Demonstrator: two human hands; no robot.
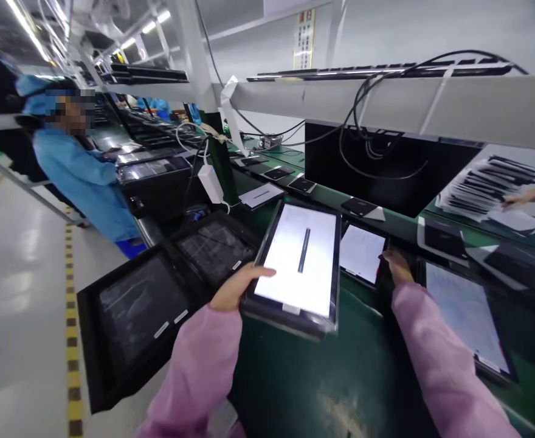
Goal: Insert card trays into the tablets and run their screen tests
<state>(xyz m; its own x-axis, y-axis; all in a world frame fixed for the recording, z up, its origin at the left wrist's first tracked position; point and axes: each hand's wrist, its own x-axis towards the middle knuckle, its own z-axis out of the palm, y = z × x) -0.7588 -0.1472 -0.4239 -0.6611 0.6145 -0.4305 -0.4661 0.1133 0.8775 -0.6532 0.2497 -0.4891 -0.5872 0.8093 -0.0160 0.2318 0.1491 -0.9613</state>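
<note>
My left hand (238,286) grips the left edge of a tablet (317,261) with a bright white front and a dark narrow bar in the middle. Its thumb lies on the front; the other fingers are hidden beneath. This tablet is tilted above the green table (304,377), and clear wrap seems to show along its lower edge. To the right, my right hand (399,267) has its fingers closed at the right edge of a second white-fronted tablet (363,250). A third tablet (463,310) lies right of my right forearm.
Black trays (89,328) holding film-wrapped dark panels stand at left. Behind are a white adapter (210,182), dark flat pieces (361,207) on white sheets, and a large black screen (381,164). Cables (358,115) hang from the shelf. A blue-clothed person (76,170) works at left; another person's hand (529,198) is at right.
</note>
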